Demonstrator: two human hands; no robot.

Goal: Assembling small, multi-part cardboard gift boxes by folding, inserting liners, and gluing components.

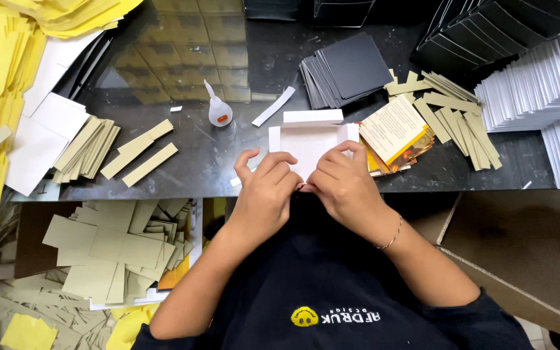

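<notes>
white box (pixel 311 139) at near edge of dark worktop (pixel 228 162) | left hand (pixel 264 194) and right hand (pixel 345 185) fingers pinched shut on its near flap | risk: uneven pressing skews wall, likely crooked corner | glue bottle (pixel 219 111) just beyond, upright, elbow-knock hazard

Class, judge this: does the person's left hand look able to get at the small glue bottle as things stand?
Probably yes: the glue bottle stands upright just beyond the left hand with bare table between, though that hand is holding the white box.
</notes>
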